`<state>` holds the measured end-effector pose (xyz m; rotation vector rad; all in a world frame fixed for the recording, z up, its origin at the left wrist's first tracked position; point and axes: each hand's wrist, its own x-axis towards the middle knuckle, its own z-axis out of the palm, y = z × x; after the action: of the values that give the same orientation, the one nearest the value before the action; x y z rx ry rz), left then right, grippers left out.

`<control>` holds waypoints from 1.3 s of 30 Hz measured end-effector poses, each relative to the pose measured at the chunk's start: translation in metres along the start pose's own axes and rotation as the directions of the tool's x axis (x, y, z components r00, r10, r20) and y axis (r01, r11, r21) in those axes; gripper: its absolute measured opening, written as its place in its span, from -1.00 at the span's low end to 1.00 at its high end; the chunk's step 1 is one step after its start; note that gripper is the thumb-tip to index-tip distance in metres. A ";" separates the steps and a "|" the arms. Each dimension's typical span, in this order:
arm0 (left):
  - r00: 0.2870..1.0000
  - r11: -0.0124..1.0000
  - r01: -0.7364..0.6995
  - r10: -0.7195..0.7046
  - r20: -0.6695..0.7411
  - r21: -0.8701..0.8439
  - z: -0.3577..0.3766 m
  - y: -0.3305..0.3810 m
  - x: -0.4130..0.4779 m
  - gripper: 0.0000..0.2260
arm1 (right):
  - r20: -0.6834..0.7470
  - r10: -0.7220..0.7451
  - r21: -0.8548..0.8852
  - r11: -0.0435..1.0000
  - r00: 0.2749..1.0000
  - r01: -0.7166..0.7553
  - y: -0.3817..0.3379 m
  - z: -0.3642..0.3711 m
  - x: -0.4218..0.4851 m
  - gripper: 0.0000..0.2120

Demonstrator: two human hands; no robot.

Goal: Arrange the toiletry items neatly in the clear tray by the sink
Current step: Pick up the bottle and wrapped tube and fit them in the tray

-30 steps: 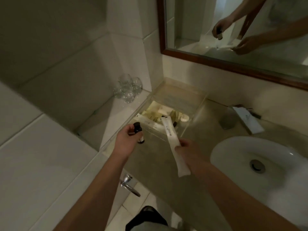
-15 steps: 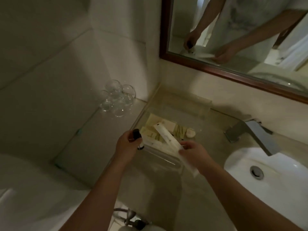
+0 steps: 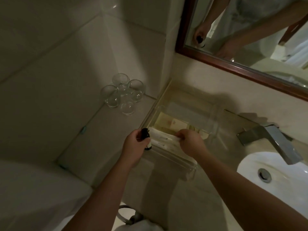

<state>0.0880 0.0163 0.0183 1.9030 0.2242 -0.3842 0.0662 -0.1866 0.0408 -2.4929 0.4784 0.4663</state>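
The clear tray (image 3: 212,120) stands on the counter left of the sink, with pale packets and sachets (image 3: 168,121) lying inside. My left hand (image 3: 135,147) hovers at the tray's near left corner, shut on a small bottle with a dark cap (image 3: 145,132). My right hand (image 3: 190,141) reaches into the tray's near half and pinches the end of a long white packet (image 3: 164,139), which lies flat across other white packets there.
Several upturned drinking glasses (image 3: 122,93) cluster on the tiled ledge left of the tray. A metal tap (image 3: 273,139) and white basin (image 3: 275,177) lie to the right. A wood-framed mirror (image 3: 233,64) hangs above. A toilet rim shows at bottom left.
My right hand has swung the long white packet down from a raised slant until it lies flat in the tray. The left hand keeps the bottle beside the tray. The camera shifted closer.
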 end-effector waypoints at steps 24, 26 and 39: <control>1.000 0.999 -0.029 0.028 -0.010 -0.039 0.000 0.010 -0.002 -0.78 | -0.112 -0.135 -0.280 0.955 0.985 0.099 0.008 0.002 0.000 -0.69; 0.999 0.998 -0.049 0.049 -0.005 -0.040 0.001 0.015 0.001 -0.76 | -0.127 -0.143 -0.276 0.956 0.982 0.104 0.008 0.003 0.000 -0.70; 0.984 0.986 -0.150 0.141 0.105 0.080 0.036 0.056 0.039 -0.71 | -0.228 -0.087 -0.216 0.976 0.970 0.036 0.051 0.006 -0.027 -0.82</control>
<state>0.1372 -0.0385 0.0406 1.9663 0.0022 -0.3937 0.0195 -0.2165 0.0245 -2.7762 0.4612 0.2039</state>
